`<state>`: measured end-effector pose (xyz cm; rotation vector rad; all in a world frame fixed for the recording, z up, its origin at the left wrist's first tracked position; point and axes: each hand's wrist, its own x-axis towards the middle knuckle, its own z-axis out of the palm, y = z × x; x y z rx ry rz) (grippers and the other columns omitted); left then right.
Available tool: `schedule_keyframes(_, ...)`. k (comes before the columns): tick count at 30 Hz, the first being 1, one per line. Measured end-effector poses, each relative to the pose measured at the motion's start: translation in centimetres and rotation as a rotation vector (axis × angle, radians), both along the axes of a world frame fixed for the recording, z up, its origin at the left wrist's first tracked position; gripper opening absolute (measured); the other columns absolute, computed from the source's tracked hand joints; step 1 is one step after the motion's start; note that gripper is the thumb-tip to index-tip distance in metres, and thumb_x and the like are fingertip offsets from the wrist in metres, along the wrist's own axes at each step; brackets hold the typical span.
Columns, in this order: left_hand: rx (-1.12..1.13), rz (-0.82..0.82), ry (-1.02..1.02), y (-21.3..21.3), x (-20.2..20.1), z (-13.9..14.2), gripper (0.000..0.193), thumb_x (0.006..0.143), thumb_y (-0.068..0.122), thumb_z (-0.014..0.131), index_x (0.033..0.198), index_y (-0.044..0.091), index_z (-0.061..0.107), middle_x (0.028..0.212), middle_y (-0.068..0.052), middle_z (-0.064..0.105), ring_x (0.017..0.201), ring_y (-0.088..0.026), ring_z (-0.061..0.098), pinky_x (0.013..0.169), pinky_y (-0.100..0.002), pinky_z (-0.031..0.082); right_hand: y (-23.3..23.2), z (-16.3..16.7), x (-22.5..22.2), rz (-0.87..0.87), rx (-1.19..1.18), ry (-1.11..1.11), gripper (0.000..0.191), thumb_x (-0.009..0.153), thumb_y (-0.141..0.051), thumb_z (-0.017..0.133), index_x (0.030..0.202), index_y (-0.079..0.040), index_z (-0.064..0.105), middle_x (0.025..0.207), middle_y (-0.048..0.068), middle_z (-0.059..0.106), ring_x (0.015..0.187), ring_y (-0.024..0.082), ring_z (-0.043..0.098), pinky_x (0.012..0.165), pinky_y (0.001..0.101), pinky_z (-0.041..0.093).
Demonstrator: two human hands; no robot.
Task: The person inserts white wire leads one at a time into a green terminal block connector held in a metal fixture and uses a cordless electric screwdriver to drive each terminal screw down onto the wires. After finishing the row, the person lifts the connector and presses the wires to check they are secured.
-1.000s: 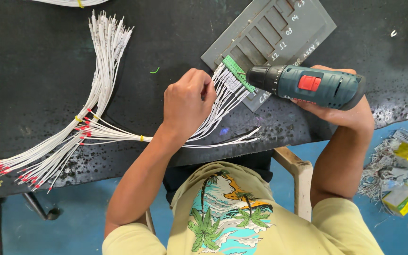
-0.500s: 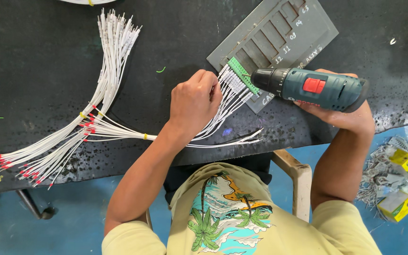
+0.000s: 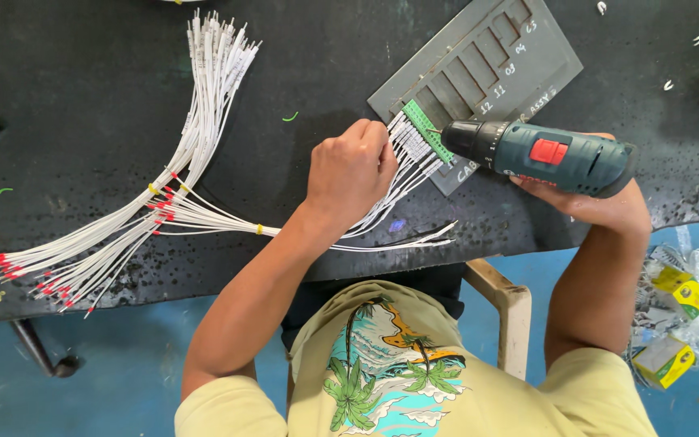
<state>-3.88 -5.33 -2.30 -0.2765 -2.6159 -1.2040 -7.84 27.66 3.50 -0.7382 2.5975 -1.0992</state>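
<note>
Driving terminal screws on the grey fixture

Our left hand (image 3: 352, 167) pinches white wires (image 3: 402, 174) into the green terminal block (image 3: 426, 131), steadying them; our right hand (image 3: 596, 202) grips the cordless driver (image 3: 544, 154), its bit at the block, which sits seated in the grey fixture plate (image 3: 479, 73).

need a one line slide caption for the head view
Left hand steadies white wires at a green terminal block while the right hand holds a cordless driver to it.

One head-worn camera looks almost straight down, close over the black table (image 3: 82, 97) and the person's own shirt (image 3: 414, 380) (a single view, so nothing overlaps with another).
</note>
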Motion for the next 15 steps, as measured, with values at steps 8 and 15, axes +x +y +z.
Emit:
schedule_keyframes(8, -0.003, 0.006, 0.008, 0.4, -0.5, -0.5, 0.015, 0.092, 0.012, 0.067, 0.082, 0.004, 0.059, 0.08, -0.012, 0.066, 0.061, -0.034, 0.066, 0.056, -0.045, 0.052, 0.1, 0.4, 0.6, -0.029, -0.028, -0.112, 0.031, 0.084, -0.008, 0.085, 0.112, -0.007, 0.072, 0.097, 0.002, 0.075, 0.086, 0.009, 0.068, 0.083, 0.0265, 0.057)
schedule_keyframes(15, 0.008, -0.008, 0.011, 0.6, -0.7, -0.9, 0.015, 0.093, 0.012, 0.065, 0.084, 0.003, 0.059, 0.081, -0.013, 0.066, 0.061, -0.035, 0.066, 0.054, -0.045, 0.052, -0.2, 0.2, 1.8, -0.185, -0.056, -0.165, 0.037, 0.085, -0.011, 0.084, 0.119, -0.007, 0.07, 0.108, 0.001, 0.074, 0.1, 0.01, 0.07, 0.092, 0.0295, 0.057)
